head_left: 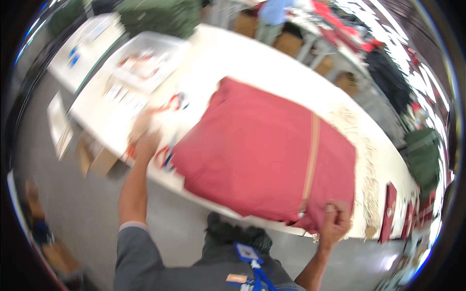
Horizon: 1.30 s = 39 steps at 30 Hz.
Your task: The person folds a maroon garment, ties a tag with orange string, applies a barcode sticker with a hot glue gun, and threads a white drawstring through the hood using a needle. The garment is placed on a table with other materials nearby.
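A large red fabric piece (257,150) lies spread on the white table in front of me, its sides bulging and creased. A tan strip (311,165) runs across its right part. At the near right corner my right hand (336,220) is closed, its fingers pinching the red fabric's edge. My left hand (145,133) is over the table's left part, apart from the fabric and smeared by motion, so its fingers cannot be read. Something orange shows beside it. Close by lie orange-and-blue scissors (164,157), also blurred; a second orange-and-blue tool (178,101) lies farther back.
A translucent bin (145,60) with orange and white pieces stands at the back left, small white labels (124,97) before it. Cream cords (370,184) lie along the table's right. A cardboard box (103,160) stands below the left edge. Across the table is a person in blue (273,13).
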Each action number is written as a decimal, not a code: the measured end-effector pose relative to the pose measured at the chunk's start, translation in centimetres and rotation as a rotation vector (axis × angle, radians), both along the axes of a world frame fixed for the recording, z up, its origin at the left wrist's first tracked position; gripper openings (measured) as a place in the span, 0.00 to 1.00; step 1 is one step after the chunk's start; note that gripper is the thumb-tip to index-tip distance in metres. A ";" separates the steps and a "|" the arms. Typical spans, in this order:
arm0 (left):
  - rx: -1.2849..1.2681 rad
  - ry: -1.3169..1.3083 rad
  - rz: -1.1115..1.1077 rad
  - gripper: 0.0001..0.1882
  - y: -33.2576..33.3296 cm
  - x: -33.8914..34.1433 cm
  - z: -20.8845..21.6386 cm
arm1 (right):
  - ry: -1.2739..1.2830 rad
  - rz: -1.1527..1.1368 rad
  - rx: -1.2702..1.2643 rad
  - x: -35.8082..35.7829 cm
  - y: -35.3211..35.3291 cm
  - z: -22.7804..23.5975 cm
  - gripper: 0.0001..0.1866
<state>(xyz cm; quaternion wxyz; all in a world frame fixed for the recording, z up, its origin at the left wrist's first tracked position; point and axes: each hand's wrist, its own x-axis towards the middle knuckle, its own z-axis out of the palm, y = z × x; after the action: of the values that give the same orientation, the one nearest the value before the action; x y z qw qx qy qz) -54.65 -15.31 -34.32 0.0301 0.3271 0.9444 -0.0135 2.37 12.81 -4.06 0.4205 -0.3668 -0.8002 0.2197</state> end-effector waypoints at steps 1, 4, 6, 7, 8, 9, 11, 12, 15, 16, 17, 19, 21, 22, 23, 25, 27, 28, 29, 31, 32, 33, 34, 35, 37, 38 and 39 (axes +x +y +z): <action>0.090 0.035 -0.010 0.20 0.8 0.2 -0.8 | 0.033 0.030 0.003 -0.5 -0.4 0.1 0.04; 0.093 -0.017 0.225 0.22 1.8 0.7 -2.0 | 0.046 -0.022 -0.034 -0.2 -1.2 0.3 0.05; 0.275 -0.088 0.508 0.23 2.7 0.9 -1.9 | 0.063 -0.082 0.007 0.9 -1.2 0.2 0.03; 0.269 -0.071 0.553 0.24 3.1 0.9 -1.7 | 0.045 -0.151 -0.033 1.6 -1.2 0.0 0.03; 0.202 -0.131 0.524 0.24 3.3 0.9 -1.2 | 0.054 -0.189 -0.031 2.2 -1.3 -0.2 0.03; 0.151 -0.133 0.474 0.26 3.6 0.8 -0.5 | 0.066 -0.233 -0.044 2.7 -1.3 -0.4 0.03; 0.113 -0.132 0.500 0.27 4.1 1.2 1.4 | 0.103 -0.284 -0.085 3.3 -1.3 -0.8 0.04; 0.122 -0.097 0.554 0.27 4.6 1.6 2.6 | 0.123 -0.300 -0.112 3.4 -1.4 -0.8 0.04; 0.164 -0.168 0.609 0.26 5.7 3.9 7.8 | 0.152 -0.261 -0.056 2.9 -1.4 -0.3 0.05; 0.209 -0.261 0.522 0.26 5.6 4.6 10.5 | 0.161 -0.244 -0.034 2.5 -1.3 0.2 0.05; 0.217 -0.250 0.480 0.27 5.9 5.2 13.3 | 0.173 -0.206 -0.010 2.0 -1.2 0.7 0.05; 0.208 -0.147 0.410 0.29 6.3 6.5 19.6 | 0.203 -0.141 0.026 1.0 -0.8 1.9 0.05; 0.170 0.017 0.335 0.30 6.0 8.2 26.4 | 0.190 0.010 0.017 -0.7 -0.3 3.2 0.08; 0.149 0.085 0.285 0.30 5.3 9.2 30.1 | 0.164 0.126 0.035 -1.8 0.1 3.9 0.12; 0.127 0.149 0.238 0.31 4.9 10.6 33.5 | 0.122 0.238 0.027 -2.9 0.3 4.6 0.16; 0.093 0.128 0.071 0.34 5.3 13.5 39.6 | 0.016 0.394 0.006 -6.1 0.5 6.0 0.31; 0.284 0.404 -0.491 0.30 6.9 17.5 44.2 | 0.093 0.572 0.054 -10.1 0.9 7.4 0.41; 0.390 0.307 -0.611 0.33 8.8 19.3 45.8 | 0.140 0.612 0.161 -11.9 0.8 8.0 0.43; 0.490 0.204 -0.720 0.35 10.7 21.1 47.3 | 0.196 0.651 0.278 -13.2 0.7 8.5 0.45; 0.318 0.266 -0.898 0.34 12.5 25.5 49.4 | 0.171 0.722 0.251 -13.9 0.8 9.1 0.41; 0.286 0.192 -0.952 0.37 13.6 27.0 50.3 | 0.075 0.772 0.200 -13.6 0.9 9.2 0.39; 0.238 0.113 -0.979 0.40 14.7 28.4 50.9 | 0.182 0.828 -0.022 -12.7 1.1 9.2 0.35; 0.224 0.098 -0.999 0.38 15.5 29.6 51.3 | 0.191 0.890 -0.286 -11.0 1.8 9.1 0.32; 0.199 0.078 -1.000 0.37 16.2 30.6 51.5 | 0.243 0.977 -0.528 -9.2 2.5 8.9 0.29; 0.075 -0.125 -1.024 0.36 18.3 31.2 52.0 | 0.178 0.860 -0.507 -6.2 4.1 8.6 0.20; 0.110 -0.066 -1.077 0.38 19.4 31.8 51.5 | 0.142 0.844 -0.570 -4.6 4.9 8.4 0.18; 0.089 0.009 -1.112 0.40 20.4 32.2 51.1 | 0.154 0.842 -0.582 -3.3 5.6 8.4 0.16</action>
<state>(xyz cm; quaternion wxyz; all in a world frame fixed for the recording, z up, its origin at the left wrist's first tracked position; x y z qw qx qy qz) -22.44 5.07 16.76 0.0004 0.7770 0.6294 0.0112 -0.98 18.36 4.37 0.2340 -0.0976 -0.7510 0.6097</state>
